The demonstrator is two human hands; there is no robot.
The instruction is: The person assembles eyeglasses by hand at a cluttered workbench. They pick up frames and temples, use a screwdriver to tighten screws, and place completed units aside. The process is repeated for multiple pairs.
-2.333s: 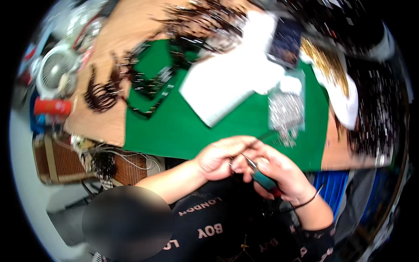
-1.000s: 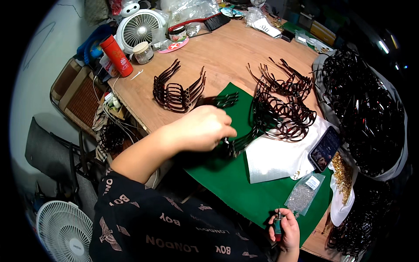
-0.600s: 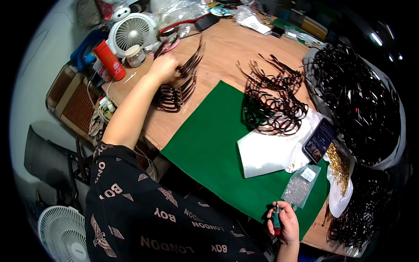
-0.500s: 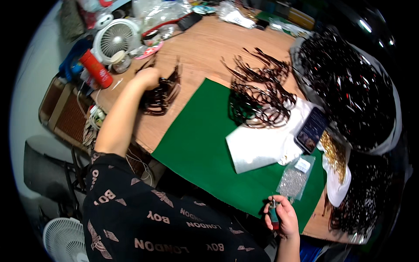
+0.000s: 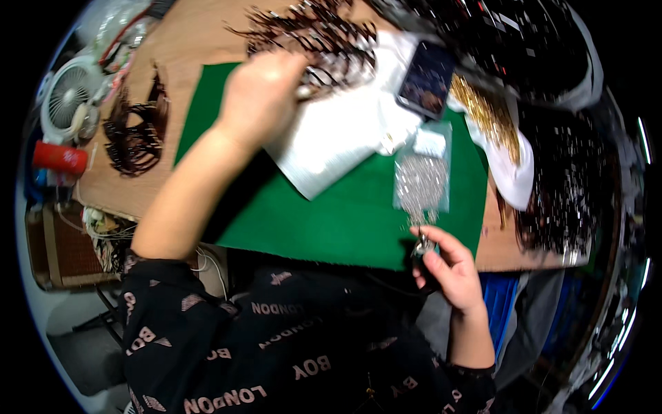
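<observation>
My left hand (image 5: 265, 93) reaches over the near left edge of a pile of glossy dark brown, thin curved pieces (image 5: 341, 52). Its fingers are blurred and turned away, so whether they grip a piece is hidden. My right hand (image 5: 452, 269) is closed around small pliers (image 5: 423, 250) with a green handle, jaws pointing away from me. Just beyond the pliers lies a clear bag (image 5: 422, 172) of tiny silvery metal parts, some spilling from its near end. A second group of dark brown curved pieces (image 5: 136, 134) rests on the bare wood at left.
A green mat (image 5: 310, 234) covers the table's near middle, with a white sheet (image 5: 331, 148) on it. A phone (image 5: 426, 79) lies beyond the bag. Gold-coloured pieces (image 5: 489, 114) and a large sack of dark pieces (image 5: 510, 41) stand right; a small fan (image 5: 69, 100) and red bottle (image 5: 61, 159) left.
My left hand has moved right, from the left group of brown pieces to the pile by the white sheet. My right hand still holds the pliers, nearer the bag. The whole view has shifted.
</observation>
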